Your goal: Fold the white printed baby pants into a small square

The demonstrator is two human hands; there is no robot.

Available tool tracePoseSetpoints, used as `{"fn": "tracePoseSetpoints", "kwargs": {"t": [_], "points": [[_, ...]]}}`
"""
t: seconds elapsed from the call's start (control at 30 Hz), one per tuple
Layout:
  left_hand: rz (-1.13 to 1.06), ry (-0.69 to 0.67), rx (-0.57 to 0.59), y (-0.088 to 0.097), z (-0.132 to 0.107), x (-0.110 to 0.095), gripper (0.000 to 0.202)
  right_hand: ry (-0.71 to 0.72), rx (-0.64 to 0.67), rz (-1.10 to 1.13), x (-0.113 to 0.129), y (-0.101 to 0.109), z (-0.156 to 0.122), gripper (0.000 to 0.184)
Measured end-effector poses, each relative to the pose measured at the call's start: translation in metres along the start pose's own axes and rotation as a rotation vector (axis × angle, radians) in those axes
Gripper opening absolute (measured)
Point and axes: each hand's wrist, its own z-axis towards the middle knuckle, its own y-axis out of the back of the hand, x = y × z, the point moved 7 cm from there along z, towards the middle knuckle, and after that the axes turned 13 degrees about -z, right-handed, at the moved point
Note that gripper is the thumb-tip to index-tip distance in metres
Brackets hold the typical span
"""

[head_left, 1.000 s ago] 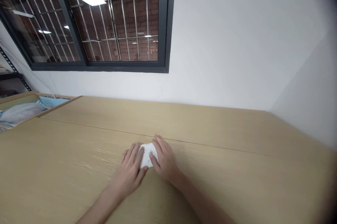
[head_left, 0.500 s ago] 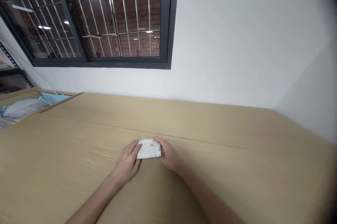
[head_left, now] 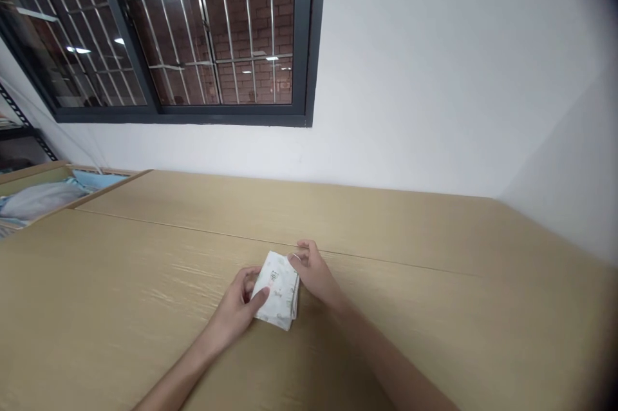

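Left hand (head_left: 235, 303) on folded cloth (head_left: 279, 290)

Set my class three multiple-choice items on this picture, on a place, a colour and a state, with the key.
1. Where is the cloth?
A) in the box
B) on the window frame
C) between two hands at the wooden table

2. What is its main colour?
A) white
B) blue
C) black

3. What state is it in?
A) spread open
B) folded into a pad
C) balled up

1 C: the left hand and right hand flank it.
2 A: pale fabric with small print.
3 B: layered, folded edges show.
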Motion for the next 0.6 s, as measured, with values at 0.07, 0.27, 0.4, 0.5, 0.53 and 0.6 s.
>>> {"fn": "tracePoseSetpoints", "kwargs": {"t": [0.07, 0.27, 0.4, 0.5, 0.53, 0.6], "points": [[0.227, -0.064, -0.035, 0.004, -0.002, 0.002, 0.058, 0.011, -0.015, -0.037, -0.004, 0.000, 0.001, 0.041], [0.774, -0.462, -0.058, -0.009, -0.018, -0.031, 0.032, 0.188, -0.231, -0.351, 0.015, 0.011, 0.001, 0.046], [0.838, -0.469, 0.277, -0.044, -0.033, -0.037, 0.039, 0.525, -0.030, -0.419, 0.062, 0.000, -0.023, 0.049], [0.869, -0.351, 0.413, -0.059, -0.044, -0.022, 0.038, 0.732, 0.191, -0.440, 0.087, -0.015, -0.052, 0.047], [0.886, -0.312, 0.427, -0.061, -0.047, -0.016, 0.039, 0.761, 0.260, -0.438, 0.090, -0.020, -0.059, 0.045], [0.922, -0.263, 0.439, -0.063, -0.050, -0.004, 0.043, 0.774, 0.369, -0.434, 0.092, -0.031, -0.069, 0.043]]}}
